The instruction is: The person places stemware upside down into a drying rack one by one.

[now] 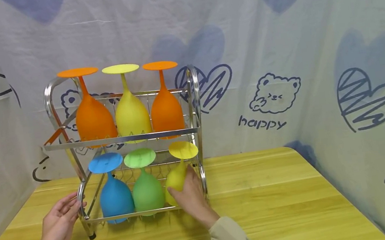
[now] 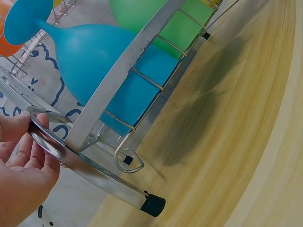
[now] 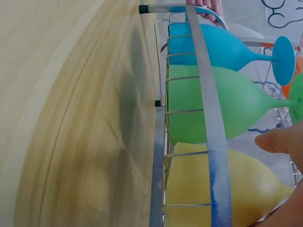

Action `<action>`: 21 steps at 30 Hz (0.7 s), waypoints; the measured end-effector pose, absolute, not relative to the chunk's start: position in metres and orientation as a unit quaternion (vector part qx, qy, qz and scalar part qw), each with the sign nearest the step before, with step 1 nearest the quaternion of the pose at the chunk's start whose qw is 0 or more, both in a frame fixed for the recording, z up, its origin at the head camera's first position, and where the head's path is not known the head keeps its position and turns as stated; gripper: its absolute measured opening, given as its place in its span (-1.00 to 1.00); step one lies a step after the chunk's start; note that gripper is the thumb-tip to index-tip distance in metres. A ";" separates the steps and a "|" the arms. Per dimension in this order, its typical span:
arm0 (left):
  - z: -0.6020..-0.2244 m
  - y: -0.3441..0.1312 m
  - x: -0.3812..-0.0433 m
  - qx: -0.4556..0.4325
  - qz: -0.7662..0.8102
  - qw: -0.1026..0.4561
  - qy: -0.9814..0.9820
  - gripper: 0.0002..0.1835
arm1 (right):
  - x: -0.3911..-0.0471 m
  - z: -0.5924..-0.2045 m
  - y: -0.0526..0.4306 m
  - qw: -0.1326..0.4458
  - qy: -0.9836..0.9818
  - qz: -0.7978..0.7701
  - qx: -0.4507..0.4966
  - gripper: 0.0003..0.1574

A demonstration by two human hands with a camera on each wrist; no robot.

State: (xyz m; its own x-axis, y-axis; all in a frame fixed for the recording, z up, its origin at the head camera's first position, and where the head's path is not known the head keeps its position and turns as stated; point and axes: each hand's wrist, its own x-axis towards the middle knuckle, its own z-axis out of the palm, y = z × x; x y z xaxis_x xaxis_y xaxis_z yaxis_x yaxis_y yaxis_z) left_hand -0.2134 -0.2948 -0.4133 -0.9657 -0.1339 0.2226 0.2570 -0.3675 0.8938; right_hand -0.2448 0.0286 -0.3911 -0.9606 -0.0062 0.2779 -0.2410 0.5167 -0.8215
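A two-tier metal rack point(image 1: 125, 139) stands on the table with upside-down plastic wine glasses on both shelves. My left hand point(image 1: 58, 220) grips the rack's left side tube, thumb on one side and fingers behind it. With my right hand point(image 1: 191, 197) I hold the yellow wine glass point(image 1: 171, 184) at the right end of the lower shelf. That glass leans slightly, foot upward; my hand covers part of its bowl. Beside it stand a green wine glass point(image 1: 147, 192) and a blue wine glass point(image 1: 115, 198). In the right wrist view the thumb point(image 3: 274, 141) shows near the yellow bowl.
On the upper shelf stand an orange wine glass point(image 1: 94, 117), a yellow one point(image 1: 131, 114) and another orange one point(image 1: 166, 111), all foot up. The wooden table point(image 1: 269, 195) extends to the right. A printed cloth point(image 1: 305, 79) hangs behind and at the sides.
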 end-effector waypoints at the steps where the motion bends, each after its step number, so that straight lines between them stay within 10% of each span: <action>1: -0.413 -0.295 -0.213 -0.055 -0.824 0.119 -0.551 -0.74 | -0.244 -0.391 0.029 0.120 -0.862 0.487 0.074 0.11; 21: -0.407 -0.293 -0.209 0.023 -0.730 0.134 -0.670 -0.62 | -0.215 -0.376 0.044 0.113 -0.856 0.485 0.140 0.07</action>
State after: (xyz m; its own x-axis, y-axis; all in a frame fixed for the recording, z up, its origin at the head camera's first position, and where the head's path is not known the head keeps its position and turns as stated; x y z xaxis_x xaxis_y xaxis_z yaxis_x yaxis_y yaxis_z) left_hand -0.2090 -0.2933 -0.4072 -0.9630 -0.2263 0.1461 0.1649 -0.0662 0.9841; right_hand -0.2147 0.0445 -0.3758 -0.9355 -0.1300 0.3284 -0.3485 0.4911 -0.7983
